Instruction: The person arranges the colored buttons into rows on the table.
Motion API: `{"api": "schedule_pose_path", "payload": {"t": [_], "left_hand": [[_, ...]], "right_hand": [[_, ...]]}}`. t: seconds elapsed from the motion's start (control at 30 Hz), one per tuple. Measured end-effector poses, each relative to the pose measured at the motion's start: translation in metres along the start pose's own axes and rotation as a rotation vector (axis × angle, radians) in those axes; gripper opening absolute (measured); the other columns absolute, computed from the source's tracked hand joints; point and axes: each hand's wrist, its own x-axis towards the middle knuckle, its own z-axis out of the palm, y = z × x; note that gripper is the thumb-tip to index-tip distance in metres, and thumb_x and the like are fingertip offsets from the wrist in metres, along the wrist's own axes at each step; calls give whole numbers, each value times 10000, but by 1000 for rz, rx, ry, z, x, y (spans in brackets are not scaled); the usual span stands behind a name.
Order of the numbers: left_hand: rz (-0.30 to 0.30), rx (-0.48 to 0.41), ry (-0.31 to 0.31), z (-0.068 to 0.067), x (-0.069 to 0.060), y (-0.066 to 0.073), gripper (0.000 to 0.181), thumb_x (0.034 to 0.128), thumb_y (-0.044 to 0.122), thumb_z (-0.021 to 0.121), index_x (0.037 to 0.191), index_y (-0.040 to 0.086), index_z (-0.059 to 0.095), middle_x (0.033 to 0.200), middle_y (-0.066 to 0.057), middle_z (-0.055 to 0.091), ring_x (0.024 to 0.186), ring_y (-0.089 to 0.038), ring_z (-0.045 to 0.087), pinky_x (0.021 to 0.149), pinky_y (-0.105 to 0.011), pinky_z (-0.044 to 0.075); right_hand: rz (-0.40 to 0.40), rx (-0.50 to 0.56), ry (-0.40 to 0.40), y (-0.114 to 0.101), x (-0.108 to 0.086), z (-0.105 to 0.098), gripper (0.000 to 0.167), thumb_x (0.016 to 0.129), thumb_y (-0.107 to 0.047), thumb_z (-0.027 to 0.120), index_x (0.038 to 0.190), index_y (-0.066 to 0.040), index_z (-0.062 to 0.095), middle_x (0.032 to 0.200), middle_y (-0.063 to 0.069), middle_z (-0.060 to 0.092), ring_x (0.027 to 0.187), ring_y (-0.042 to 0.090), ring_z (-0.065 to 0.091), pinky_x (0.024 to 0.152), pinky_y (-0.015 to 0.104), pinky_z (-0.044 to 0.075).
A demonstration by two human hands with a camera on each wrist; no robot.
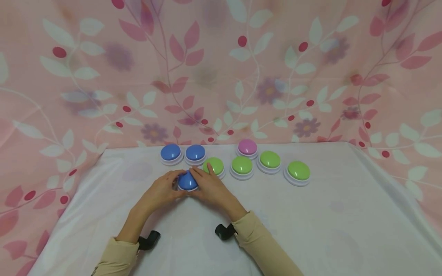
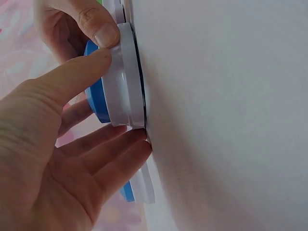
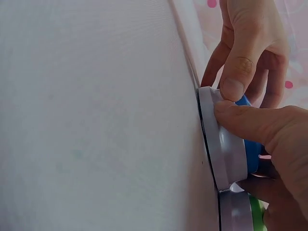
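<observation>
A blue-domed push button [image 1: 187, 181] with a round white base sits on the white cloth between both hands. My left hand [image 1: 161, 190] grips its left side, thumb on the near edge of the base and fingers around the far side. From the right, my right hand [image 1: 215, 190] holds the same button, its thumb close to the left thumb on the white base [image 3: 226, 144]. In the left wrist view the base [image 2: 122, 82] stands flat against the cloth. A green button [image 1: 213, 166] lies just behind the right hand, partly covered by its fingers.
Behind the hands are two more blue buttons, one at left [image 1: 170, 152] and one beside it [image 1: 195, 152]. A pink button [image 1: 247, 147] and several green buttons [image 1: 270, 159] stand to the right. A floral curtain [image 1: 221, 76] hangs along the table's back edge.
</observation>
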Motion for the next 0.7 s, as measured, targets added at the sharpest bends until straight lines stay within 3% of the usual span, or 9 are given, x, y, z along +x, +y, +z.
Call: {"api": "schedule_pose_path", "payload": {"t": [0.3, 0.53, 0.7], "left_hand": [[4, 4, 14, -2, 0, 1, 684, 808, 337, 820, 1384, 85, 551, 1340, -159, 595, 1152, -336, 619, 978, -506, 498], [17, -8, 18, -4, -1, 2, 684, 812, 363, 812, 1388, 98, 556, 1341, -131, 603, 1140, -327, 632, 962, -500, 509], [27, -4, 29, -6, -3, 5, 698, 813, 397, 803, 1401, 114, 554, 1360, -114, 599, 1168, -333, 618, 965, -507, 506]], "right_hand": [[16, 47, -18, 1, 0, -2, 793, 921, -503, 639, 1513, -43, 381, 1535, 95, 428, 1444, 223, 363, 1226, 465, 90], [55, 113, -35, 1, -2, -7, 768, 920, -452, 667, 1529, -90, 370, 1559, 68, 393, 1447, 358, 331, 1190, 435, 254], [42, 134, -16, 2, -4, -11, 755, 916, -417, 687, 1521, -83, 383, 1548, 81, 404, 1418, 331, 386, 1127, 419, 373]]}}
